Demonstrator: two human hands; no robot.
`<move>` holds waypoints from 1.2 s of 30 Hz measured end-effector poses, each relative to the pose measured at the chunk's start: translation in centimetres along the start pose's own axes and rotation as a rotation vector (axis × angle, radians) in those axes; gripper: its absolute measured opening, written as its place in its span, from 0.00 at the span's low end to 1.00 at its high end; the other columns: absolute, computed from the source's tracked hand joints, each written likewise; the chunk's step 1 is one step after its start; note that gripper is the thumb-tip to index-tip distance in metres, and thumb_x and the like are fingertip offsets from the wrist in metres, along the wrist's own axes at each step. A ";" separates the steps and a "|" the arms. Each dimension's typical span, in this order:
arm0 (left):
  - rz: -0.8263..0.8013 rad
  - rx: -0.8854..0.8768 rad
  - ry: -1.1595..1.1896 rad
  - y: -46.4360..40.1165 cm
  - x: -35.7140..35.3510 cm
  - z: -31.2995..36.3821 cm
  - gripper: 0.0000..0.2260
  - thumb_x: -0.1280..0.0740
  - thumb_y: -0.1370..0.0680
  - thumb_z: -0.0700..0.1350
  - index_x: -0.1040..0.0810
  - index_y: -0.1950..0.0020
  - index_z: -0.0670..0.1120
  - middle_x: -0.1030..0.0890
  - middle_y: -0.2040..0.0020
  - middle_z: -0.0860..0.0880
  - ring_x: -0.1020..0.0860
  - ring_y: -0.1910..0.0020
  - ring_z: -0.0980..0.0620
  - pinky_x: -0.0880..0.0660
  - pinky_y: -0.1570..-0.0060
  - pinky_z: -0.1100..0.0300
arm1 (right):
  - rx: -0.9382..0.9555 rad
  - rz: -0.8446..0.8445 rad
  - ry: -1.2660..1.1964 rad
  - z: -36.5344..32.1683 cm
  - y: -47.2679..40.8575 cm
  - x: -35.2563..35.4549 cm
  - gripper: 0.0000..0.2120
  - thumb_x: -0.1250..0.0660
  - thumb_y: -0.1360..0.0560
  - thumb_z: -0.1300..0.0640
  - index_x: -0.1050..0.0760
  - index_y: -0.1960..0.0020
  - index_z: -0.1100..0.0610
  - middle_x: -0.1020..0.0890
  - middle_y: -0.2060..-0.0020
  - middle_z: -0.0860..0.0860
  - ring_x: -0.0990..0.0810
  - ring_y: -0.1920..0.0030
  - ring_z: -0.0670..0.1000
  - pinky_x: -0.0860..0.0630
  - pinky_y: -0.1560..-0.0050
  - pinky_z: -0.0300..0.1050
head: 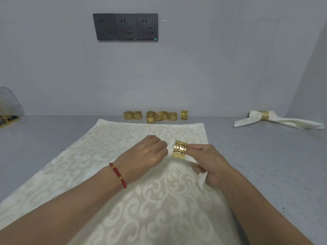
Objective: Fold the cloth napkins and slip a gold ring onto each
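Observation:
A cream damask napkin lies spread on the grey table. Its gathered middle rises into a gold ring held above it. My left hand pinches the white cloth tip that pokes out of the ring's left side. My right hand grips the bunched cloth on the ring's right side, fingers touching the ring. Several loose gold rings stand in a row by the wall. A finished napkin with a ring on it lies at the far right.
The wall rises right behind the ring row, with dark sockets on it. A gold-edged tray and a clear bag sit at the left edge. Bare grey tabletop lies to the right of the napkin.

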State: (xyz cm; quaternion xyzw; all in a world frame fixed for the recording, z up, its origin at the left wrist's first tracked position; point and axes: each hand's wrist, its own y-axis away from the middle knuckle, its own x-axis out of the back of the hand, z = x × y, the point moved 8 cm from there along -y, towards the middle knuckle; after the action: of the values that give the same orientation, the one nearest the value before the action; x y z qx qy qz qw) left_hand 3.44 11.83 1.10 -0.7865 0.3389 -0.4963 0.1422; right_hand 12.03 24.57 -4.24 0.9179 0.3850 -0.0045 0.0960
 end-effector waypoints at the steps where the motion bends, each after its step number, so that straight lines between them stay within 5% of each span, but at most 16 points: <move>1: -0.003 0.016 0.005 -0.1 0.0 -0.1 0.11 0.31 0.31 0.27 0.26 0.57 0.42 0.21 0.55 0.43 0.23 0.58 0.42 0.27 0.51 0.52 | 0.001 0.006 -0.026 0.0 0.1 0.0 0.07 0.20 0.29 0.60 0.12 0.52 0.58 0.18 0.71 0.50 0.25 0.78 0.43 0.33 0.79 0.35; 5: -0.015 0.033 0.026 -0.1 0.3 0.1 0.11 0.31 0.31 0.27 0.26 0.58 0.42 0.21 0.56 0.43 0.24 0.59 0.42 0.27 0.52 0.52 | 0.032 -0.021 0.086 -0.1 -0.1 -0.1 0.06 0.21 0.28 0.51 0.11 0.54 0.52 0.17 0.68 0.52 0.24 0.73 0.46 0.30 0.73 0.39; 9: -0.076 0.040 0.051 -0.5 0.4 -0.1 0.10 0.33 0.30 0.28 0.26 0.57 0.42 0.22 0.57 0.45 0.25 0.60 0.44 0.27 0.54 0.53 | 0.063 -0.004 0.078 -0.1 0.1 -0.3 0.09 0.17 0.33 0.49 0.11 0.55 0.49 0.14 0.48 0.62 0.15 0.54 0.59 0.19 0.49 0.55; 11: -0.100 0.259 0.227 -0.5 0.3 -1.4 0.12 0.35 0.30 0.31 0.31 0.54 0.45 0.26 0.56 0.50 0.28 0.61 0.47 0.29 0.58 0.55 | 0.106 0.011 0.069 -0.6 0.1 -0.3 0.11 0.16 0.36 0.49 0.11 0.56 0.50 0.16 0.46 0.63 0.18 0.56 0.55 0.20 0.50 0.56; 13: -0.170 0.469 0.391 0.0 -0.4 -2.3 0.16 0.33 0.30 0.36 0.33 0.47 0.48 0.30 0.52 0.54 0.28 0.59 0.49 0.28 0.54 0.54 | 0.159 0.012 0.069 -1.1 0.5 -0.5 0.08 0.17 0.34 0.52 0.11 0.57 0.52 0.12 0.57 0.53 0.16 0.60 0.49 0.17 0.53 0.49; 16: -0.275 0.500 0.510 -1.2 -0.3 -2.2 0.30 0.28 0.28 0.55 0.37 0.30 0.54 0.31 0.43 0.63 0.30 0.46 0.62 0.36 0.39 0.64 | 0.222 -0.009 0.103 -1.8 1.0 -0.8 0.06 0.19 0.32 0.56 0.12 0.57 0.56 0.12 0.60 0.52 0.13 0.57 0.53 0.16 0.51 0.49; 18: -0.371 0.536 0.652 -2.4 -0.3 -2.5 0.25 0.31 0.25 0.61 0.30 0.30 0.56 0.26 0.42 0.64 0.31 0.42 0.67 0.36 0.40 0.67 | 0.257 -0.038 0.122 -2.0 1.2 -1.1 0.06 0.19 0.31 0.56 0.12 0.58 0.57 0.15 0.62 0.54 0.15 0.59 0.53 0.19 0.55 0.47; 22: -0.501 0.601 0.884 -2.6 -1.2 -3.5 0.09 0.31 0.22 0.54 0.17 0.45 0.54 0.17 0.47 0.57 0.23 0.45 0.59 0.26 0.42 0.62 | 0.267 -0.083 0.108 -2.1 1.7 -1.3 0.07 0.19 0.31 0.53 0.12 0.57 0.56 0.16 0.67 0.48 0.17 0.64 0.42 0.23 0.61 0.33; 27: -0.340 0.798 1.104 -0.6 -1.0 -5.1 0.12 0.30 0.23 0.52 0.18 0.44 0.48 0.16 0.45 0.46 0.19 0.44 0.48 0.25 0.38 0.52 | 0.216 -0.030 0.026 -2.2 1.2 -0.7 0.06 0.20 0.30 0.53 0.11 0.54 0.52 0.11 0.55 0.48 0.13 0.50 0.49 0.18 0.42 0.49; 30: -0.305 0.844 1.113 0.8 -0.9 -5.5 0.09 0.28 0.23 0.50 0.18 0.44 0.50 0.18 0.44 0.47 0.20 0.43 0.47 0.24 0.40 0.54 | 0.225 -0.002 -0.052 -2.6 1.5 0.1 0.05 0.21 0.29 0.55 0.12 0.53 0.53 0.11 0.56 0.48 0.12 0.54 0.47 0.18 0.56 0.41; 32: -0.257 0.857 1.064 1.1 -0.5 -6.0 0.09 0.25 0.25 0.47 0.19 0.46 0.53 0.19 0.44 0.51 0.20 0.45 0.46 0.24 0.44 0.58 | 0.339 -0.007 0.091 -3.7 2.2 0.0 0.04 0.23 0.25 0.52 0.13 0.58 0.47 0.13 0.59 0.40 0.14 0.58 0.41 0.23 0.60 0.35; 34: -0.232 0.860 1.002 1.0 0.0 -6.4 0.13 0.23 0.28 0.47 0.20 0.47 0.56 0.19 0.45 0.54 0.20 0.47 0.45 0.23 0.44 0.54 | 0.487 -0.004 0.529 -4.7 2.8 -0.8 0.14 0.32 0.20 0.43 0.19 0.65 0.39 0.19 0.68 0.35 0.20 0.63 0.39 0.30 0.57 0.37; 36: -0.214 0.846 0.948 0.7 0.6 -6.5 0.16 0.21 0.31 0.47 0.21 0.47 0.57 0.20 0.47 0.56 0.20 0.48 0.48 0.22 0.43 0.48 | 0.648 0.104 1.106 -5.5 3.6 -1.9 0.14 0.45 0.17 0.37 0.23 0.53 0.38 0.20 0.65 0.39 0.23 0.59 0.44 0.30 0.50 0.47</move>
State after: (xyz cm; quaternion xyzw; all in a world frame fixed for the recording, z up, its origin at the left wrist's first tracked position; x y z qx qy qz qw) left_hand -2.37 11.63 4.11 -0.3873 0.0599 -0.8922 0.2246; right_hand 12.86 21.72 1.90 0.7846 0.3117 0.3582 -0.3988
